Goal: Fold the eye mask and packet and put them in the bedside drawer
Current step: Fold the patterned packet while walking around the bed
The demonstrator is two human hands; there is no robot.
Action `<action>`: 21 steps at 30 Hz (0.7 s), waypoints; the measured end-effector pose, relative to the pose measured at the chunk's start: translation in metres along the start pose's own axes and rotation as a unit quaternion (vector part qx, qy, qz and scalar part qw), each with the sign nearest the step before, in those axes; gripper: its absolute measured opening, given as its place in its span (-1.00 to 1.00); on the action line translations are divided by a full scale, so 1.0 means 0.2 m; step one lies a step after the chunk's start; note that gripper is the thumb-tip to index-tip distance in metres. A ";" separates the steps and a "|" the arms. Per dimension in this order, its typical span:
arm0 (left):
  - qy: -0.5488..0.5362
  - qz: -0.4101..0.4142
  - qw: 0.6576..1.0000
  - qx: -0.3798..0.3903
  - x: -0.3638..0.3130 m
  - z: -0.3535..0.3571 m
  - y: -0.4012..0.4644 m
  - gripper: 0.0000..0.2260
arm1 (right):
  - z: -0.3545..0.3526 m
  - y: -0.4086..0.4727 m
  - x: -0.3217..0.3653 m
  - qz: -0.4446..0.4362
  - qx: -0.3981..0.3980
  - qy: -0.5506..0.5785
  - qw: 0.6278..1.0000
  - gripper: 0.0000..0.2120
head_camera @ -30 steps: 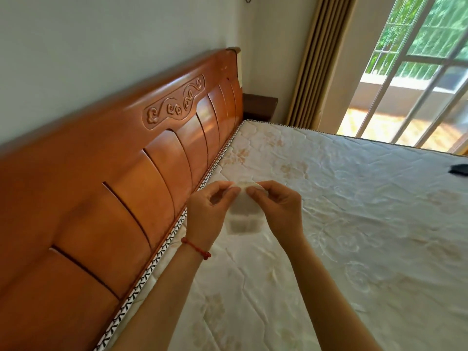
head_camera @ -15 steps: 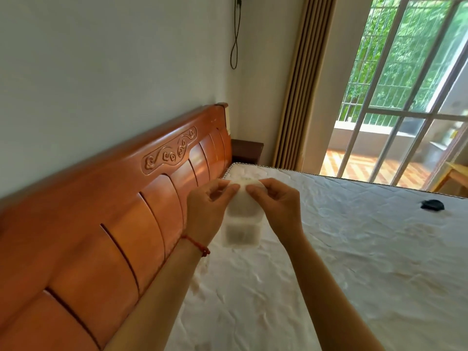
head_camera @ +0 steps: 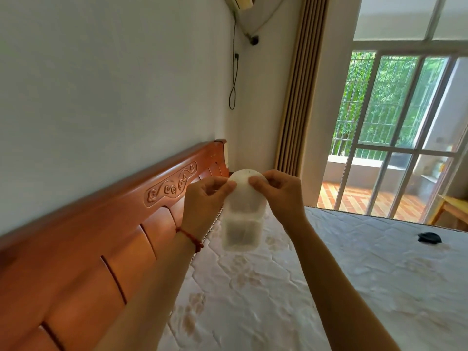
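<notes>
I hold a translucent white packet (head_camera: 242, 221) up in front of me, above the mattress near the headboard. My left hand (head_camera: 205, 198) pinches its upper left edge and my right hand (head_camera: 278, 193) pinches its upper right edge. The packet hangs down from my fingers, with a rounded top and a darker patch in its lower half. A small black eye mask (head_camera: 429, 237) lies far to the right on the mattress, away from both hands. The bedside drawer is hidden behind my hands.
An orange wooden headboard (head_camera: 101, 236) runs along the left. The quilted mattress (head_camera: 329, 287) fills the lower right. A beige curtain (head_camera: 298, 84) hangs in the corner, with a glass balcony door (head_camera: 405, 135) to the right. A black cable (head_camera: 234, 79) dangles on the wall.
My view has tilted upward, showing more wall, curtain and window. Both hands keep pinching the packet in the same grip, raised a little with it.
</notes>
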State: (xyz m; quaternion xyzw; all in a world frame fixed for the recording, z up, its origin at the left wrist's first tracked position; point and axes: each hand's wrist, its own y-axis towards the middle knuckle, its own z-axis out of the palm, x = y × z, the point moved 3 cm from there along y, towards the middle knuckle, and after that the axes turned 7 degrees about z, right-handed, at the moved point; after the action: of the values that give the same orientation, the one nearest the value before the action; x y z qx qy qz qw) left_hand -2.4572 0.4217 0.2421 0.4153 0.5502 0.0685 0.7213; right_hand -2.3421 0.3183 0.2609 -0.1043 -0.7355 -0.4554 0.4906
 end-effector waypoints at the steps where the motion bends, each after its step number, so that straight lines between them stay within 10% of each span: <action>1: -0.004 -0.007 1.000 0.009 -0.01 0.00 0.01 -0.82 | -0.01 0.01 0.02 0.000 -0.004 0.003 1.000 -0.83; 21: -0.020 -0.093 0.992 0.084 -0.06 0.00 -0.04 -0.92 | -0.07 0.09 0.18 -0.045 -0.012 0.009 0.999 -0.86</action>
State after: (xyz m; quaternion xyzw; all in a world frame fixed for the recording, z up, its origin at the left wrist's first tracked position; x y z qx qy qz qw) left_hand -2.4645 0.4099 0.2449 0.4228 0.5754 -0.0542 0.6980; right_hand -2.3399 0.3069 0.3025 -0.0723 -0.7295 -0.4866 0.4752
